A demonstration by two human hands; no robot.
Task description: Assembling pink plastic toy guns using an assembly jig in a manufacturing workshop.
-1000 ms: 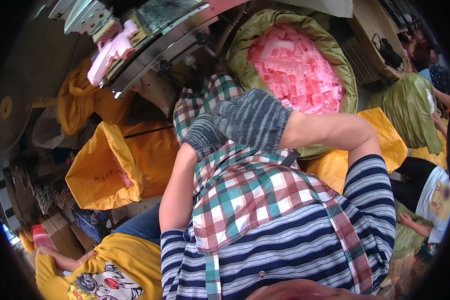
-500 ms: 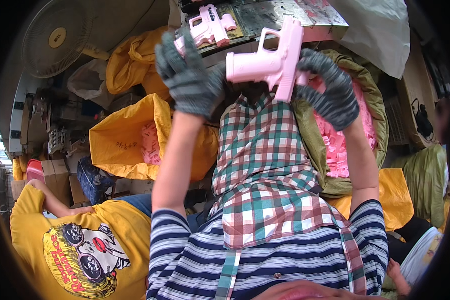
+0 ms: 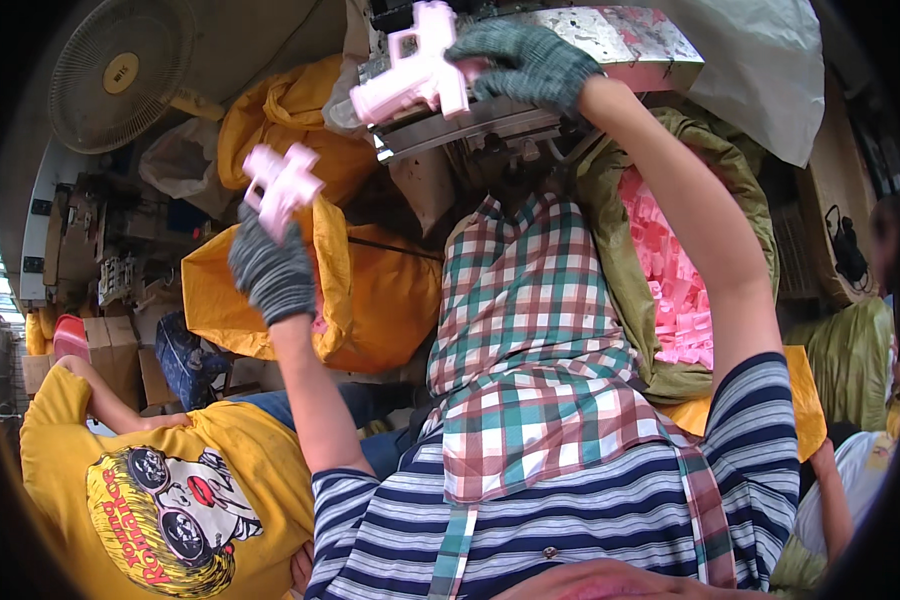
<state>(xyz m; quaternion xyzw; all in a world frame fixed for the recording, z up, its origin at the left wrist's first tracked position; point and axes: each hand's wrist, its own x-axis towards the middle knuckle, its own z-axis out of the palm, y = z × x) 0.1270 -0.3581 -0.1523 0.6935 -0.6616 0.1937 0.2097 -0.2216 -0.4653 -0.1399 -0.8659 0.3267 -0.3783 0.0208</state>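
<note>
My left hand [image 3: 270, 268], in a grey knitted glove, grips a pink toy pistol [image 3: 282, 185] over the mouth of a yellow sack [image 3: 260, 320]. More pink pieces show inside that sack, partly hidden behind my wrist. Up at the bench, my gloved right hand [image 3: 530, 65] is closed on a second pink toy pistol [image 3: 420, 68] by one end. This pistol is over the metal work fixture [image 3: 440, 135] and covers part of it; whether it touches the surface I cannot tell.
An olive sack [image 3: 750, 220] full of pink pieces stands to the right of my checked apron [image 3: 530, 300]. At the far left is a standing fan [image 3: 120, 75]. A person in a yellow shirt [image 3: 170, 500] sits close on my left; another person's arm [image 3: 830, 500] shows at right.
My left hand has lifted the toy pistol off the bench and swung left and down to the yellow sack. My right hand has carried its pistol left and up to the fixture.
</note>
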